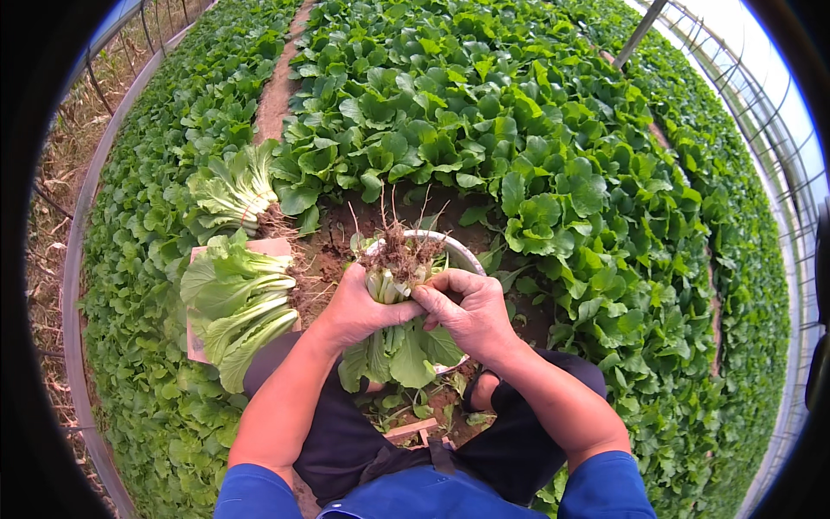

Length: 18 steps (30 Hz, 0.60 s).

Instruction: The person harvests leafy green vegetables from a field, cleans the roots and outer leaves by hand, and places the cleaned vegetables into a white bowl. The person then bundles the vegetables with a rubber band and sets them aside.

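Note:
My left hand (363, 305) is wrapped round a bunch of leafy greens (405, 357), held roots up with the leaves hanging down. The fingers of my right hand (457, 301) pinch at the white stem bases, just under the soil-caked roots. Behind and below the bunch is a round white container (463, 253), its inside mostly hidden. To the left, loose greens with roots (249, 292) lie on a pinkish board (194, 347). Just beyond them, a bundle of greens (237, 194) with a thin red tie rests on the growing plants.
Dense rows of leafy plants (428, 110) surround the bare soil patch. A dirt furrow (275, 97) runs away at upper left. Small wooden pieces (412, 429) lie between my legs. A metal post (639, 36) and hoop framing stand at the right.

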Motion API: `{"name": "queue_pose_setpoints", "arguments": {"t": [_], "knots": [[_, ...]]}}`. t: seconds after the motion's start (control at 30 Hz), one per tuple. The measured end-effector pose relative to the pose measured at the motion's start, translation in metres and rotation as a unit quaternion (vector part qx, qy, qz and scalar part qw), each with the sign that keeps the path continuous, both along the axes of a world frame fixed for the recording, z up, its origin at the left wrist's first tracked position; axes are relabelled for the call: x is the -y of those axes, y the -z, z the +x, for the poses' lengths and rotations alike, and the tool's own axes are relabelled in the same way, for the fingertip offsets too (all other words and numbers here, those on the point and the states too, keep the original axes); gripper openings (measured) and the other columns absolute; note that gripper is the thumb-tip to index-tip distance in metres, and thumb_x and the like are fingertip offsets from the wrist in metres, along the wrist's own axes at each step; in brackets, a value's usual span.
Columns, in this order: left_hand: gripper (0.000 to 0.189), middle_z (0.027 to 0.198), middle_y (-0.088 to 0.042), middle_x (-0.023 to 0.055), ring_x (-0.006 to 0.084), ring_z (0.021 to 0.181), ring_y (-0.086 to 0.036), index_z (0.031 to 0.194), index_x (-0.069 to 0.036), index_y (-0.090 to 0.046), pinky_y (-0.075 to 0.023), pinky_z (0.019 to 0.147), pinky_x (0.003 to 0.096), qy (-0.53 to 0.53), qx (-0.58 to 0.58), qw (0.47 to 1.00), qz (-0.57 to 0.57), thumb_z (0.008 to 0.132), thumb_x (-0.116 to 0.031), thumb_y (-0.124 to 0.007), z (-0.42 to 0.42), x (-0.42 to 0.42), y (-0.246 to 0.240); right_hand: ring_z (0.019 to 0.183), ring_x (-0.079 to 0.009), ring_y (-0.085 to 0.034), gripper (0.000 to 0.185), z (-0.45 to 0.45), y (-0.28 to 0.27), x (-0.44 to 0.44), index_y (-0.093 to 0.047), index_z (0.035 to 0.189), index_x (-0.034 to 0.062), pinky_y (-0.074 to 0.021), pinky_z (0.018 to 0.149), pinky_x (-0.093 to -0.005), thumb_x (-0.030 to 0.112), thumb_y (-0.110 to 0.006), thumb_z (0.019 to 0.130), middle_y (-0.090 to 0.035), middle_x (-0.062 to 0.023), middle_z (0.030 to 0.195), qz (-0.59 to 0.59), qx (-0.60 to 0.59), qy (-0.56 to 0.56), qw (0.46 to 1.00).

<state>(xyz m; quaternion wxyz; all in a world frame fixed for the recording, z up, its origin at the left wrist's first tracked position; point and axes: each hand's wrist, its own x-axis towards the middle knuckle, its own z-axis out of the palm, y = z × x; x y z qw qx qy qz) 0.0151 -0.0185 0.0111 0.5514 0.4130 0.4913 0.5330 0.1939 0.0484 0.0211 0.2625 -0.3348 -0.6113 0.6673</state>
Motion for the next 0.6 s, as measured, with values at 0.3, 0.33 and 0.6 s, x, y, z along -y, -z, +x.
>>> {"name": "queue_pose_setpoints", "arguments": {"t": [0.3, 0.33, 0.6], "knots": [[0.040, 0.105, -0.068, 0.0062, 0.0157, 0.092, -0.066, 0.115, 0.000, -0.063, -0.0537, 0.083, 0.0306, -0.261, -0.058, 0.963, 0.042, 0.078, -0.002, -0.078, -0.030, 0.024, -0.024, 0.067, -0.0270, -0.070, 0.033, 0.001, 0.091, -0.080, -0.074, 0.094, 0.0024, -0.0543, 0.065, -0.0399, 0.033, -0.063, 0.095, -0.070, -0.0126, 0.072, 0.158, 0.257, -0.017, 0.953], [0.045, 0.109, -0.067, 0.0068, 0.0166, 0.096, -0.065, 0.120, 0.000, -0.059, -0.0522, 0.088, 0.0311, -0.284, -0.057, 0.955, 0.058, 0.078, 0.000, -0.076, -0.034, 0.029, -0.025, 0.075, -0.0325, -0.070, 0.033, 0.002, 0.118, -0.096, -0.074, 0.093, 0.0033, -0.0542, 0.071, -0.0437, 0.034, -0.062, 0.093, -0.070, -0.0155, 0.076, 0.211, 0.317, -0.046, 0.923], [0.061, 0.124, -0.053, 0.0181, 0.0248, 0.115, -0.053, 0.141, 0.007, -0.037, -0.0366, 0.109, 0.0399, -0.387, -0.095, 0.914, 0.079, 0.086, -0.013, -0.057, -0.053, 0.037, -0.030, 0.105, -0.0276, -0.060, 0.022, 0.009, 0.330, -0.222, -0.075, 0.096, 0.0120, -0.0448, 0.090, -0.0399, 0.022, -0.060, 0.083, -0.066, -0.0085, 0.106, 0.432, 0.613, -0.203, 0.630]]}}
